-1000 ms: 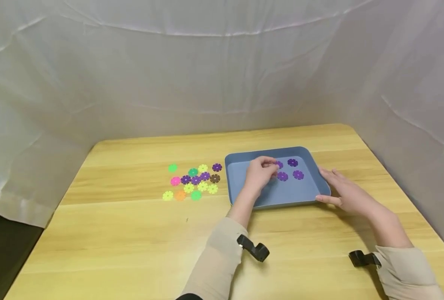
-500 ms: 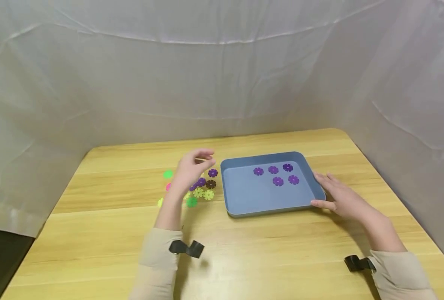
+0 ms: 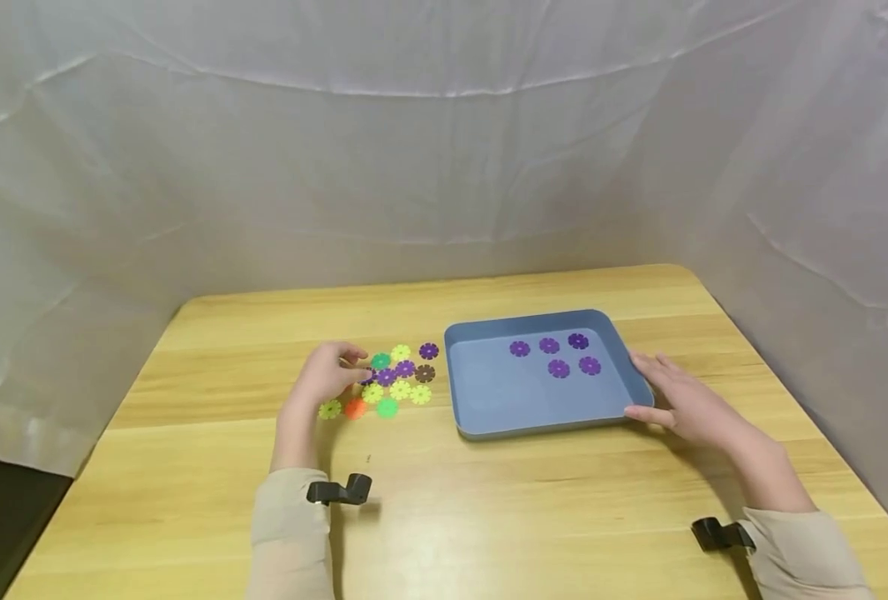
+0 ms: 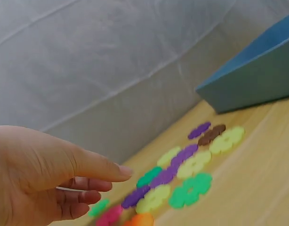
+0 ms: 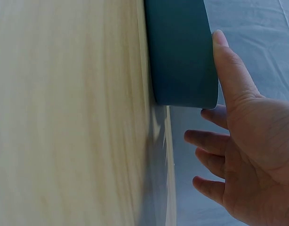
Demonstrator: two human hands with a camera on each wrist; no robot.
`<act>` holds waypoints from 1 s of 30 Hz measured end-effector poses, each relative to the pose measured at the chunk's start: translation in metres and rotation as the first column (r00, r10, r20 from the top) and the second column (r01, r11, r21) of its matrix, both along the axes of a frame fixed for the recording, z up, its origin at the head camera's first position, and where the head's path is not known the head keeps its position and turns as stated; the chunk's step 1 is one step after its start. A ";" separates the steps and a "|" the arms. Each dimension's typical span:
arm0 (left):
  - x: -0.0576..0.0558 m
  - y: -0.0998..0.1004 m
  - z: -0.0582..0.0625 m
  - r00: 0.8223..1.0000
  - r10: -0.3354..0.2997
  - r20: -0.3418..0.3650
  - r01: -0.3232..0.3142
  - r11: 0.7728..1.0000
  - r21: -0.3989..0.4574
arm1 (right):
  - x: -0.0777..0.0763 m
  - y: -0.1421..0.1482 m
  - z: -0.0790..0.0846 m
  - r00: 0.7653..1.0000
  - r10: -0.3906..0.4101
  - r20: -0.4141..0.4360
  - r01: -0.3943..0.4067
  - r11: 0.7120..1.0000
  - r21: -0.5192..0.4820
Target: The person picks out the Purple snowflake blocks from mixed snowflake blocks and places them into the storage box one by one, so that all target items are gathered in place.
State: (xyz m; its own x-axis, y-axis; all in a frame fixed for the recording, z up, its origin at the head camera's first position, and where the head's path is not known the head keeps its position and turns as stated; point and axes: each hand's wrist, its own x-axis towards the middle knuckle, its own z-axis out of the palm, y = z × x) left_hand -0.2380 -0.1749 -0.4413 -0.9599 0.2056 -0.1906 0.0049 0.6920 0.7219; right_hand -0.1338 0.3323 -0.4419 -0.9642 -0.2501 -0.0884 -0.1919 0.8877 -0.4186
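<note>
My left hand (image 3: 326, 373) hovers at the left side of a loose group of flower-shaped plastic discs, thumb and fingers apart. Nothing shows between its fingers in the left wrist view, where the thumb (image 4: 104, 165) points toward a dark purple disc (image 4: 136, 197). More purple discs (image 3: 405, 368) lie among yellow, green, orange and brown ones; the pink disc (image 4: 109, 216) is mostly hidden by the hand in the head view. My right hand (image 3: 687, 407) rests at the near right corner of a blue-grey tray (image 3: 489, 392), thumb (image 5: 231, 70) touching its rim, other fingers loosely extended.
Several purple discs (image 3: 559, 368) lie flat and spaced apart in the tray's back right part. The wooden table (image 3: 504, 500) is bounded at the back and sides by a pale hanging cloth (image 3: 414, 167).
My left hand has left the tray and moved left to the loose discs. A purple disc now shows in the tray near where it was. My right hand stays at the tray corner.
</note>
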 end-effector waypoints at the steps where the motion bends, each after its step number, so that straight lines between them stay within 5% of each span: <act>1: 0.000 -0.002 -0.003 1.000 0.000 -0.008 -0.001 1.000 -0.022 | 0.000 -0.001 0.000 1.000 0.002 -0.001 -0.002 1.000 0.001; 11: 0.000 0.000 -0.019 0.996 0.061 -0.064 -0.069 0.990 -0.124 | 0.002 -0.003 0.001 1.000 0.007 -0.026 -0.006 1.000 0.017; 23: 0.001 0.014 -0.014 0.987 0.147 -0.072 -0.144 0.989 0.036 | 0.001 -0.001 0.001 1.000 -0.008 0.002 0.008 1.000 0.006; 30: 0.004 0.027 0.001 0.965 0.250 -0.082 -0.232 0.955 0.185 | 0.002 0.001 0.000 1.000 -0.005 0.002 0.005 1.000 -0.011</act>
